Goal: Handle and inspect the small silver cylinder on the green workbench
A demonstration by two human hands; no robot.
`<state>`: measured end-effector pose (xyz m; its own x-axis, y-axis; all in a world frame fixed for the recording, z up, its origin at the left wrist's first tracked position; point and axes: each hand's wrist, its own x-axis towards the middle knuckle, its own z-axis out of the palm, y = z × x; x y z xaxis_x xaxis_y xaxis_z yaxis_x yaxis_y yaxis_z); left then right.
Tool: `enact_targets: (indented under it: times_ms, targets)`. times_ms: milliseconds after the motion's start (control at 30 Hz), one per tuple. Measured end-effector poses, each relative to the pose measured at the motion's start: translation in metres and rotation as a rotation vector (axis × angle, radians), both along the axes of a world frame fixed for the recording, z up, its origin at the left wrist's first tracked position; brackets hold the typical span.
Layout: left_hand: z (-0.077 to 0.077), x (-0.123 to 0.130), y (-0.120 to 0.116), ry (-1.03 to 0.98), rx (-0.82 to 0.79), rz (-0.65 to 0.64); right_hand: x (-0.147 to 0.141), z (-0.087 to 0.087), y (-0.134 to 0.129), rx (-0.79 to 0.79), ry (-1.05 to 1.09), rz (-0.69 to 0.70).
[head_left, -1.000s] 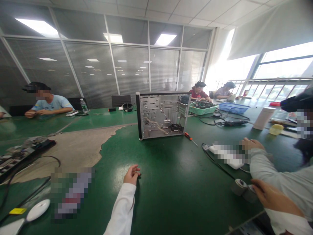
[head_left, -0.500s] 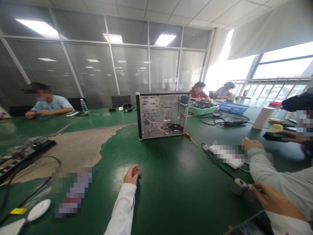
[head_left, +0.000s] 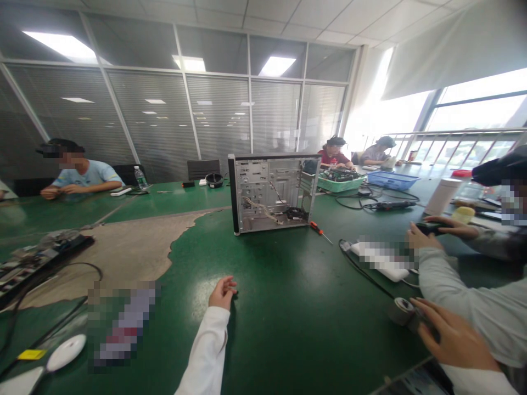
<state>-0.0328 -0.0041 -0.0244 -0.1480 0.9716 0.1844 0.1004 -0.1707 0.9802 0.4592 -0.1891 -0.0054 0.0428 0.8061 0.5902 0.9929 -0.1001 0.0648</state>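
Grey tape roll (head_left: 398, 311), light and stiff, lower right, pinched by right hand (head_left: 450, 334); best held at its rim. Left hand (head_left: 222, 292) rests loosely curled on green worktop (head_left: 288, 307).

The computer case (head_left: 272, 192) stands upright at the middle of the table (head_left: 296, 307), on its far half. A screwdriver (head_left: 320, 231) lies just right of the case. The left hand (head_left: 223, 293) rests on the table, nearer than the case. At the near right edge, the right hand (head_left: 450, 334) touches 1 tape roll (head_left: 400, 311). A basket (head_left: 341, 181) sits right of the case and farther back.
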Motion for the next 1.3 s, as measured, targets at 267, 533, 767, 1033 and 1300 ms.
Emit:
enact_targets:
  times_ms: [267, 533, 767, 1033, 1300]
  targets:
    - [0.002, 0.001, 0.000, -0.003, -0.011, 0.020, 0.003, 0.004, 0.018, -0.239, 0.107, 0.127]
    - [0.001, 0.001, 0.000, 0.004, -0.022, 0.032, 0.018, 0.011, 0.035, -0.413, 0.315, 0.200]
    - [0.002, 0.002, -0.001, -0.013, -0.025, 0.030, 0.011, 0.012, 0.038, -0.391, 0.289, 0.173]
    - [0.007, 0.003, -0.003, -0.007, -0.008, 0.036, -0.007, 0.012, 0.044, -0.250, 0.240, 0.124]
    - [0.003, 0.000, -0.001, -0.005, -0.006, 0.004, -0.024, 0.011, 0.058, -0.262, 0.165, 0.189]
